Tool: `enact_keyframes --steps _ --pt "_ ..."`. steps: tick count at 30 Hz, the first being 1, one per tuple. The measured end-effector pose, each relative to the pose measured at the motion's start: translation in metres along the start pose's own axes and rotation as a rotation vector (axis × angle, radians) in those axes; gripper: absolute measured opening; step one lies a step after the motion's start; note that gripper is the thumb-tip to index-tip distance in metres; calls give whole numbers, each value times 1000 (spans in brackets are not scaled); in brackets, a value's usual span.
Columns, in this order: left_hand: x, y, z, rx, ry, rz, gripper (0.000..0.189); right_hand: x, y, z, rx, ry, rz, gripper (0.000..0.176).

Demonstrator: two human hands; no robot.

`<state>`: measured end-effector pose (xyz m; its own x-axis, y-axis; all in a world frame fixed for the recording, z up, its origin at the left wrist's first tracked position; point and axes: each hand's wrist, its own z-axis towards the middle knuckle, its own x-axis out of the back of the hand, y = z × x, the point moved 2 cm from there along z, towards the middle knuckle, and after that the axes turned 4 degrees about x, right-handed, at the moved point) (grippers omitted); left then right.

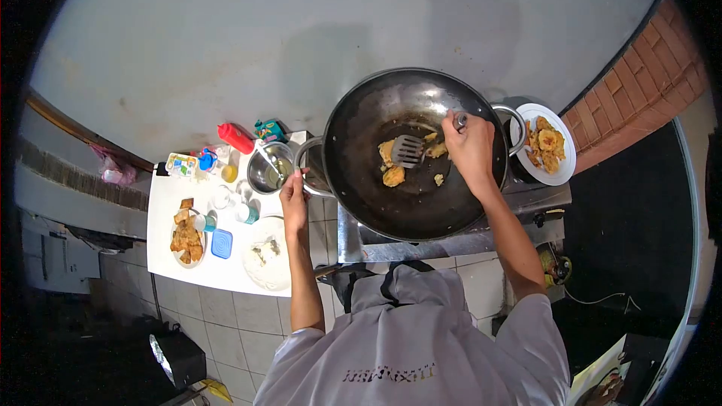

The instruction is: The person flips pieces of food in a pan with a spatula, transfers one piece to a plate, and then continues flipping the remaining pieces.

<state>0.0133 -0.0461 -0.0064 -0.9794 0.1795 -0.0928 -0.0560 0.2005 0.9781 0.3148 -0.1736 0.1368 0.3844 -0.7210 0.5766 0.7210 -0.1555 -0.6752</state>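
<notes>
A large dark wok (361, 195) with two metal loop handles sits on the stove. My left hand (295, 199) is closed at the wok's left handle (307, 158), fingers pinching its lower part. My right hand (470, 146) reaches over the wok's right side, wrapped round the handle of a slotted turner (408, 150). The turner's head rests among pieces of golden fried food (393, 175) at the wok's middle. A small crumb of food (439, 180) lies apart, lower right of the turner.
Right of the wok stands a white plate of fried food (547, 144). On the left, a white table (169, 195) bears a steel bowl (259, 175), a red bottle (235, 137), a plate of fried pieces (187, 242) and a plate with white remains (265, 274). A brick edge (639, 90) borders the right.
</notes>
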Motion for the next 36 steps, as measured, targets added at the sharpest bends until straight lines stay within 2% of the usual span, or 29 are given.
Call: enact_keyframes --steps 4,11,13,16,18,20,21,23,26,31,36 --pt "-1 4 -3 13 16 8 36 -3 -8 3 103 17 -66 30" --pt "-1 2 -3 -11 27 47 36 -11 18 -9 129 -102 -138 27" --pt "0 0 0 -21 19 40 37 -14 24 -11 33 -155 -8 27" --pt "0 -2 0 5 29 25 38 -21 31 -11 87 -43 33 28" --pt "3 -2 1 -2 1 60 39 -28 41 -10 40 -45 57 27" --pt "4 -2 1 -11 -16 72 39 -41 59 -9 -104 -55 127 31" --pt "3 -1 0 -12 -15 73 39 -39 53 -8 -104 -54 128 31" --pt "0 4 -3 -6 -9 56 40 -35 38 -8 -252 -102 300 34" --pt "-3 7 -5 6 1 39 41 -42 40 -5 -224 -159 299 36" --pt "-5 9 -7 20 6 3 36 -45 42 1 -230 -80 307 36" --pt "-5 6 -5 10 20 33 37 -49 52 2 -235 -197 400 35"
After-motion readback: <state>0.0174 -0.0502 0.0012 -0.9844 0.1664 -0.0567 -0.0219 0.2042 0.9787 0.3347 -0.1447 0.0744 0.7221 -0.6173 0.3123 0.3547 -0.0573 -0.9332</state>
